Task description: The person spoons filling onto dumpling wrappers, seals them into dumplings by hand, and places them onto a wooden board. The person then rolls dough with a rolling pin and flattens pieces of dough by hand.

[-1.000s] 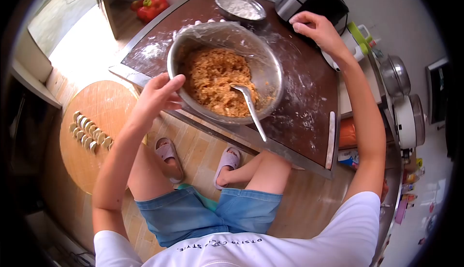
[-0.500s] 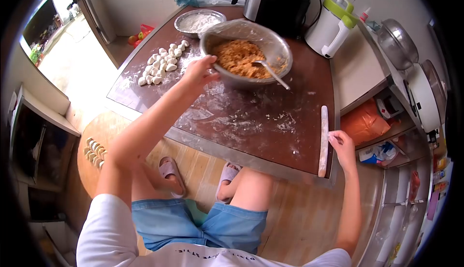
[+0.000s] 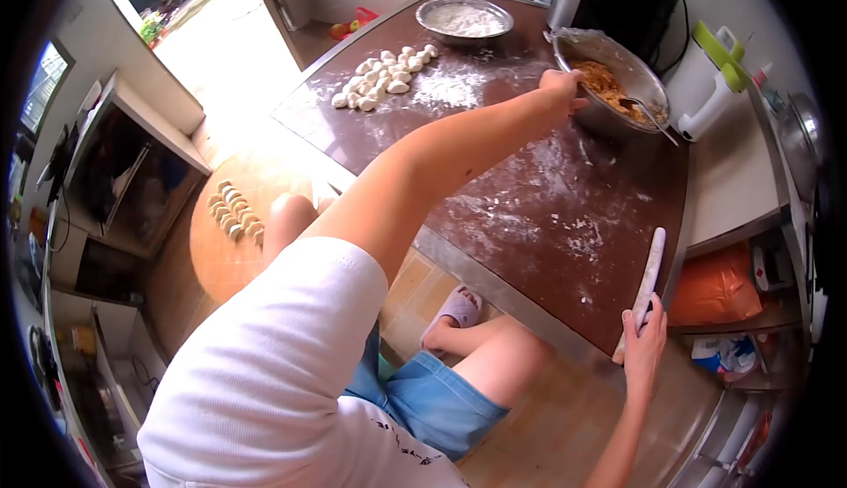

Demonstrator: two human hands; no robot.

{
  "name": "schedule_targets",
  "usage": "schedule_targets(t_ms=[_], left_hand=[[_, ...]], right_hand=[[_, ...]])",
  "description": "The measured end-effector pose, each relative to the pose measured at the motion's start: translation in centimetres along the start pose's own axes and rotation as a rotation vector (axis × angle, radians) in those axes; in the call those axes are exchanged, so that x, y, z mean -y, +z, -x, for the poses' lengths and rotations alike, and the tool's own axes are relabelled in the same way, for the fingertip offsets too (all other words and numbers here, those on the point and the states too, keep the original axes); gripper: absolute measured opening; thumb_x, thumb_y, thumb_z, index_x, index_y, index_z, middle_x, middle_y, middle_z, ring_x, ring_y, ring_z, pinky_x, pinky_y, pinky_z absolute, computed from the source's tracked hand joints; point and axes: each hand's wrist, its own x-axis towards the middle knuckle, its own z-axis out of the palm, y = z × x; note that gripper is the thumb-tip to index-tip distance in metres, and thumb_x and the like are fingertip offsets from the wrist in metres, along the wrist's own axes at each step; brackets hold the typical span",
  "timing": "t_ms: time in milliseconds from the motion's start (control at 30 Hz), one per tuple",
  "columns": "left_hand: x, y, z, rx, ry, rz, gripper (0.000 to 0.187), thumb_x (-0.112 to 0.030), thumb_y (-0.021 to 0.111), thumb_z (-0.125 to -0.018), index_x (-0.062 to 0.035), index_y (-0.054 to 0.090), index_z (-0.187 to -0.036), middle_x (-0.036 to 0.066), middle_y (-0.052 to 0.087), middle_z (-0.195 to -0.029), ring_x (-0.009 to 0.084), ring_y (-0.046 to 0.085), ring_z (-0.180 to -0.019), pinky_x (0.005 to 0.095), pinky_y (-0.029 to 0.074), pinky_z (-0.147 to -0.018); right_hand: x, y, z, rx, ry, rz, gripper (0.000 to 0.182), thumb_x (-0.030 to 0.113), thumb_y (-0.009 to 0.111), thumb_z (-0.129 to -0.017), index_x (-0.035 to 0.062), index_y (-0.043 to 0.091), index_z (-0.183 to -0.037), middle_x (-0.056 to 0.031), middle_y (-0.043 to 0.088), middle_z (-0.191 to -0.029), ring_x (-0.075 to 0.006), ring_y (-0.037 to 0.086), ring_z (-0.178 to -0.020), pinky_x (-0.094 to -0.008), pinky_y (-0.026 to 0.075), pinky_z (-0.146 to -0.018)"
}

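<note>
My left hand (image 3: 565,89) grips the near left rim of a steel bowl (image 3: 622,123), which holds an orange-brown filling (image 3: 602,85) and a spoon (image 3: 651,117). At the table's right edge, my right hand (image 3: 645,334) has its fingers around the lower part of a floured rolling pin (image 3: 651,269). White dough pieces (image 3: 371,79) lie in a cluster on the floured brown table (image 3: 520,214). Behind them stands a metal bowl of flour (image 3: 465,20).
A round wooden board (image 3: 216,263) with rows of dumplings (image 3: 235,212) is at the lower left. A black appliance (image 3: 622,3) and a white-green machine (image 3: 710,78) stand at the back right. Shelves with an orange bag (image 3: 716,287) are at the right.
The view has turned left. The filling bowl has moved right and back across the table with my left hand on it. My right hand has closed around the pin, which now lies slanted.
</note>
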Motion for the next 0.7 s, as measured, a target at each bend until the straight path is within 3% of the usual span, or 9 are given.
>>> schedule_targets(t_ms=[33,133,167,200,233,267,367,567,700], left_hand=[[-0.1,-0.7,0.9,0.034,0.024,-0.022,0.034,-0.028,0.059,-0.084,0.0002,0.058,-0.101,0.015,0.06,-0.102,0.0274,0.063,-0.076,0.0417,0.047,-0.06],[-0.8,-7.7,-1.0,0.298,0.432,-0.85,0.034,-0.033,0.056,-0.086,-0.0014,0.061,-0.098,0.014,0.064,-0.097,0.0271,0.064,-0.084,0.0404,0.048,-0.066],[-2.8,-10.0,2.2,0.115,0.633,-1.311,0.027,-0.03,0.056,-0.084,-0.0055,0.063,-0.093,0.013,0.066,-0.089,0.028,0.063,-0.084,0.0399,0.048,-0.069],[-4.9,-14.0,2.3,0.19,0.805,-1.645,0.019,-0.024,0.056,-0.08,-0.0084,0.063,-0.088,0.015,0.064,-0.087,0.0327,0.061,-0.081,0.0421,0.048,-0.071],[-6.6,-17.0,2.4,0.027,0.899,-1.753,0.014,-0.014,0.054,-0.071,-0.006,0.065,-0.075,0.017,0.064,-0.081,0.0346,0.062,-0.079,0.044,0.05,-0.066],[-7.9,-20.5,2.1,-0.01,0.945,-1.715,0.014,-0.013,0.052,-0.073,-0.0054,0.064,-0.071,0.017,0.063,-0.076,0.0347,0.063,-0.075,0.0445,0.049,-0.064],[-10.1,-26.8,1.9,0.033,0.671,-2.068,0.012,-0.016,0.054,-0.077,-0.0059,0.06,-0.075,0.015,0.06,-0.076,0.032,0.06,-0.075,0.0446,0.046,-0.063],[-8.4,-29.8,2.9,0.104,0.92,-1.79,0.014,-0.018,0.058,-0.076,-0.0108,0.058,-0.087,0.013,0.06,-0.075,0.0308,0.059,-0.074,0.0435,0.045,-0.063],[-7.3,-29.9,2.4,0.23,1.121,-1.815,0.016,-0.016,0.059,-0.076,-0.0114,0.057,-0.091,0.013,0.058,-0.088,0.0292,0.059,-0.074,0.0436,0.045,-0.062]], right_hand=[[-0.1,0.6,-0.1,-0.037,-0.009,0.018,0.058,0.029,0.062,-0.081,0.0022,0.039,-0.128,-0.0237,0.048,-0.116,-0.0406,0.048,-0.106,-0.0448,0.038,-0.09],[-0.2,1.3,-1.4,-0.071,-0.028,0.102,0.051,0.024,0.058,-0.084,0.0011,0.041,-0.126,-0.0241,0.049,-0.115,-0.0388,0.05,-0.102,-0.0432,0.04,-0.087],[-0.5,1.3,-1.3,-0.047,-0.022,0.083,0.049,0.023,0.058,-0.084,0.0005,0.043,-0.125,-0.0234,0.05,-0.114,-0.0383,0.051,-0.101,-0.043,0.04,-0.087],[-0.5,1.3,-1.4,-0.038,-0.018,0.06,0.046,0.022,0.057,-0.084,0.0,0.044,-0.123,-0.0228,0.051,-0.113,-0.0377,0.051,-0.101,-0.0429,0.04,-0.086],[-0.3,1.2,-1.2,-0.037,-0.014,0.046,0.044,0.02,0.057,-0.084,-0.0006,0.046,-0.121,-0.0222,0.052,-0.112,-0.0372,0.051,-0.1,-0.0427,0.04,-0.086],[0.8,0.7,-0.5,-0.016,-0.015,-0.01,0.038,0.018,0.056,-0.085,-0.0009,0.049,-0.117,-0.0198,0.054,-0.106,-0.0353,0.052,-0.098,-0.0415,0.041,-0.084],[4.9,-0.3,1.1,0.037,-0.099,-0.002,0.036,0.017,0.055,-0.085,0.0007,0.049,-0.117,-0.0188,0.054,-0.102,-0.0341,0.052,-0.094,-0.0408,0.041,-0.083],[9.5,1.3,-0.1,0.011,-0.21,0.154,0.036,0.017,0.054,-0.085,0.0022,0.049,-0.117,-0.0177,0.052,-0.099,-0.0354,0.054,-0.09,-0.0427,0.043,-0.076],[9.9,3.0,-2.1,0.027,-0.247,0.195,0.036,0.017,0.054,-0.085,0.0025,0.049,-0.117,-0.0178,0.052,-0.099,-0.0356,0.055,-0.089,-0.043,0.044,-0.075]])
